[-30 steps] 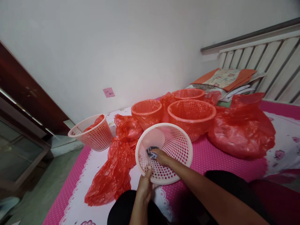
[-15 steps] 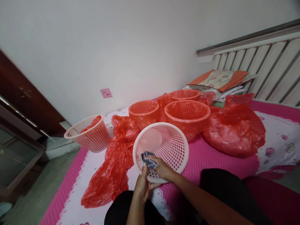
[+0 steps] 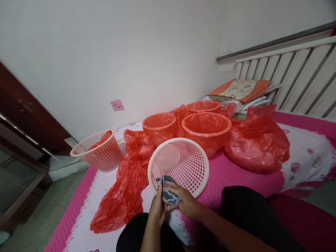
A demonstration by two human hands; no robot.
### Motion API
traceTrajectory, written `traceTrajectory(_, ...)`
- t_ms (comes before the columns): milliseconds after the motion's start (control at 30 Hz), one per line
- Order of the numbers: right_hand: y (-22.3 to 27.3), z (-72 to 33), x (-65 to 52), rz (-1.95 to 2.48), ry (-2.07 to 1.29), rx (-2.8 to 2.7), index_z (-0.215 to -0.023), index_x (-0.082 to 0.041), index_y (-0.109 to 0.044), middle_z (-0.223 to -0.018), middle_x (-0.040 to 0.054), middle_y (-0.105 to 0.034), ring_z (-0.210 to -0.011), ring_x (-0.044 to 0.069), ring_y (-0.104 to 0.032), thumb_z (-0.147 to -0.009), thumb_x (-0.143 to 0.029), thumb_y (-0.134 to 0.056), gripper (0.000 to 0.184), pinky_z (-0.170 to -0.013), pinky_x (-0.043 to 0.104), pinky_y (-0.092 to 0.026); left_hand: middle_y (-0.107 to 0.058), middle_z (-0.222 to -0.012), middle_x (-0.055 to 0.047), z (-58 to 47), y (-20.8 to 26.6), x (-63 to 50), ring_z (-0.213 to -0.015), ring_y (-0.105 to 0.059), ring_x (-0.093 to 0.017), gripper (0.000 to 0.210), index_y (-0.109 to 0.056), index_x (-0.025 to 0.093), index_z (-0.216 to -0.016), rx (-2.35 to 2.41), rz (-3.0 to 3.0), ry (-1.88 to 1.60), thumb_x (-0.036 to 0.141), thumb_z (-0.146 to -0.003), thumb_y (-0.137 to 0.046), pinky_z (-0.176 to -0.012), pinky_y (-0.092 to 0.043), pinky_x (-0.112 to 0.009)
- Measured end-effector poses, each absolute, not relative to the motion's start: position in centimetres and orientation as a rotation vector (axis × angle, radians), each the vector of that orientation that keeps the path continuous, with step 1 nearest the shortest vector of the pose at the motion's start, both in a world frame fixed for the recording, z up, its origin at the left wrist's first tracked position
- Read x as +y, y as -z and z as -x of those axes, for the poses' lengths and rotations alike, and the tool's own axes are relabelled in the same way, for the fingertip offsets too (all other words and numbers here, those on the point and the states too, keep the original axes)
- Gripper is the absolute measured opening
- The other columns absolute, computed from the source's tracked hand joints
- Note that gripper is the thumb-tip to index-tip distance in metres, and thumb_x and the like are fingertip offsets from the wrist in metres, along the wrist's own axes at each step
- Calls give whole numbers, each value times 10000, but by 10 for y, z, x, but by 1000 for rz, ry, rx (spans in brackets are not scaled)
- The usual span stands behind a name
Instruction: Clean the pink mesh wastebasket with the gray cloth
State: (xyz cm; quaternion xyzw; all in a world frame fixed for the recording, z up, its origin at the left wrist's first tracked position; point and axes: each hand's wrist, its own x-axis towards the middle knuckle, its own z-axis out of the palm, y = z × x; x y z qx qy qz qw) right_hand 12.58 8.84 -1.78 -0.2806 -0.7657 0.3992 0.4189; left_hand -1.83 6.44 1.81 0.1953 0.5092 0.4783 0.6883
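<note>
A pale pink mesh plastic basket (image 3: 193,168) lies tipped toward me on the bed, its round mouth facing me. My left hand (image 3: 157,207) grips the near rim, thumb on top and fingers underneath. In my right hand (image 3: 187,203) is a grey cloth (image 3: 170,196) with pale edging, pressed over the near rim beside my left thumb. My right fingers are closed around the cloth, and part of the rim is hidden beneath it.
Several baskets lined with red bags, such as the front one (image 3: 207,134), stand behind. A knotted red bag (image 3: 258,147) sits at right, a crumpled red bag (image 3: 123,189) at left. Another pink basket (image 3: 105,154) stands far left. Folded bedding (image 3: 241,91) lies near the radiator (image 3: 296,77).
My right hand has drawn the cloth from the basket's inner wall down and toward me, onto the near rim. My left hand stays at the rim. The view has shifted slightly.
</note>
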Motion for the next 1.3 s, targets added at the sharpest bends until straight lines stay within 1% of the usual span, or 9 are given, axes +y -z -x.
traceTrajectory(167,19,-148,78,767,-809,-2144,-1428,-275,-701,-1571,124,-604,-1452,312,-564,-697,-10,-563,790,-1225,531,-422,-839,-862,-159,17,-26,63,-831,-823,-255,641,-724,93,-1203,1134,-451,-1078,632,-1055,-409,-731,-668,-355)
traceTrajectory(333,21,-172,69,830,-744,-2212,-1404,-335,-720,-1547,93,-633,-1432,319,-577,-859,-141,-621,587,-1214,527,-427,-847,-929,-177,21,-24,62,-893,-828,-276,673,-727,105,-1207,1105,-487,-1055,669,-1039,-401,-764,-677,-392)
traceTrajectory(467,31,-188,74,955,-623,-2241,-1263,-342,-796,-1468,80,-698,-1358,352,-626,-882,-188,-668,431,-1189,559,-439,-848,-1004,-190,25,-22,61,-961,-826,-297,679,-700,114,-1278,1152,-505,-1057,688,-1017,-447,-789,-682,-425)
traceTrajectory(567,39,-192,78,1135,-419,-2285,-1187,-299,-818,-1436,116,-715,-1339,382,-628,-902,-154,-650,361,-1184,599,-417,-845,-1034,-204,26,-24,61,-1002,-822,-306,691,-699,108,-1289,1203,-541,-1052,690,-1014,-448,-797,-683,-419)
traceTrajectory(667,48,-188,77,1261,-150,-2373,-1227,-264,-797,-1449,147,-700,-1341,382,-621,-946,-152,-625,349,-1176,594,-407,-841,-1057,-218,25,-27,60,-1011,-820,-308,690,-700,99,-1295,1248,-585,-1045,673,-1028,-426,-774,-684,-400)
traceTrajectory(900,62,-177,80,1156,336,-2361,-1279,-238,-743,-1335,113,-762,-1197,295,-673,-1009,-201,-622,298,-1055,464,-461,-840,-1033,-211,35,-23,62,-886,-832,-299,679,-686,115,-1316,1265,-587,-1073,680,-1017,-457,-655,-672,-361)
traceTrajectory(1000,57,-171,81,1048,323,-2326,-1281,-205,-731,-1264,121,-782,-1080,283,-689,-1001,-204,-623,300,-934,428,-488,-843,-953,-159,39,-12,65,-788,-817,-264,610,-697,144,-1260,1301,-677,-1177,667,-957,-613,-578,-635,-301)
traceTrajectory(1133,43,-154,76,1022,203,-2314,-1292,-193,-724,-1224,136,-786,-1026,297,-692,-997,-201,-607,317,-879,434,-496,-814,-790,-99,31,1,64,-567,-731,-196,498,-725,120,-1071,1326,-671,-1198,495,-783,-884,-488,-555,-244)
traceTrajectory(1300,24,-139,72,1044,-26,-2389,-1389,-166,-680,-1278,174,-763,-1082,332,-697,-959,-115,-572,447,-949,495,-529,-821,-849,-90,18,4,59,-569,-706,-162,424,-726,127,-1064,1234,-584,-1173,397,-769,-867,-530,-545,-238)
